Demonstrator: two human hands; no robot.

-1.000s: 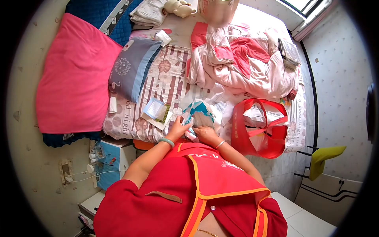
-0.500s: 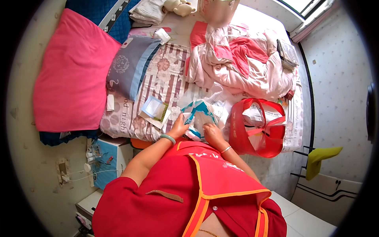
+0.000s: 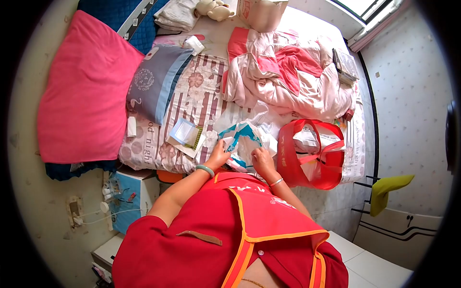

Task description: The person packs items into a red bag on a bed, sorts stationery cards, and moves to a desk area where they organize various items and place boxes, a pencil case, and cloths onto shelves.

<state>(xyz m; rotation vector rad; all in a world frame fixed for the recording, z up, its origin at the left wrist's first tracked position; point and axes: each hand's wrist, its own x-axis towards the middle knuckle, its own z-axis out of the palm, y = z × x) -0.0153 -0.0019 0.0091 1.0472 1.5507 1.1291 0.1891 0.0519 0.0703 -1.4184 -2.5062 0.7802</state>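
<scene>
My left hand (image 3: 218,154), with a green bangle at the wrist, grips the left edge of a white and teal plastic bag (image 3: 242,139) at the near edge of the bed. On the bag's right side, my right hand (image 3: 262,161) has its fingers closed at the bag's edge. The bag's mouth gapes between the two hands, and its contents cannot be made out. Crumpled clear plastic (image 3: 259,113) lies just behind it. Left of the bag are a blue and white card (image 3: 185,132) and a green-edged packet.
A red tote bag (image 3: 290,158) with white packages stands at the right. Behind lies a rumpled pink quilt (image 3: 283,72). A grey-blue pillow (image 3: 149,81) and a pink pillow (image 3: 86,91) are at the left. Beyond the bed's right edge is a yellow-green cloth (image 3: 384,192) on a chair.
My right hand has risen from low at the bag's front to its right edge, and the bag's mouth has spread wider. The whole view has shifted slightly.
</scene>
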